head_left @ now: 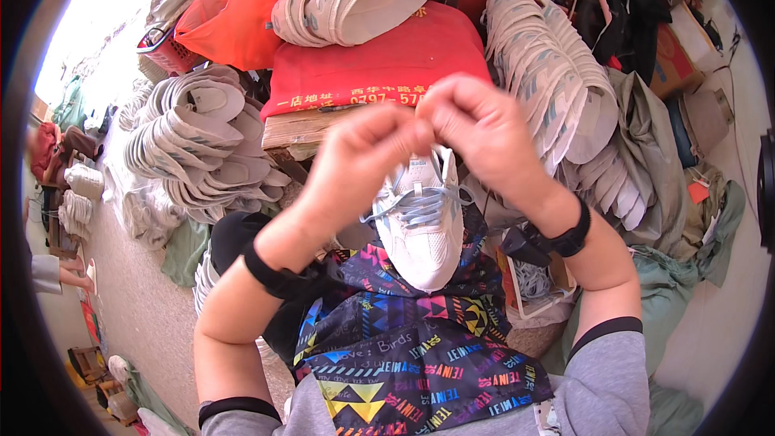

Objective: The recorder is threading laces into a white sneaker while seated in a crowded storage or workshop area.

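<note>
The left hand [363, 153] and the right hand [480, 125] are meeting above the white shoe [424, 246], thumbs and fingertips drawing narrowly together; blur is hiding whether a lace end is caught between them. A dark band [270, 273] is circling the left wrist, a black watch-like strap [575, 230] the right.

Directly beneath, the shoe is pointing its rounded, smooth toe toward the person, fine mesh showing behind it and flat grey-blue laces [424, 208] crossing its throat. Below it, a dark apron [404, 339] with bright geometric print is creasing over the lap.

Beyond the hands, a red cloth [371, 64] is covering a wooden block [295, 131], and nested pale uppers [311, 12] are lying on top. More curved uppers are crowding both sides: a tumbled heap [194, 141] on the left, a long overlapping row [549, 73] on the right. Near the right forearm, a white-rimmed container [549, 303] is holding tangled cords [529, 278].
</note>
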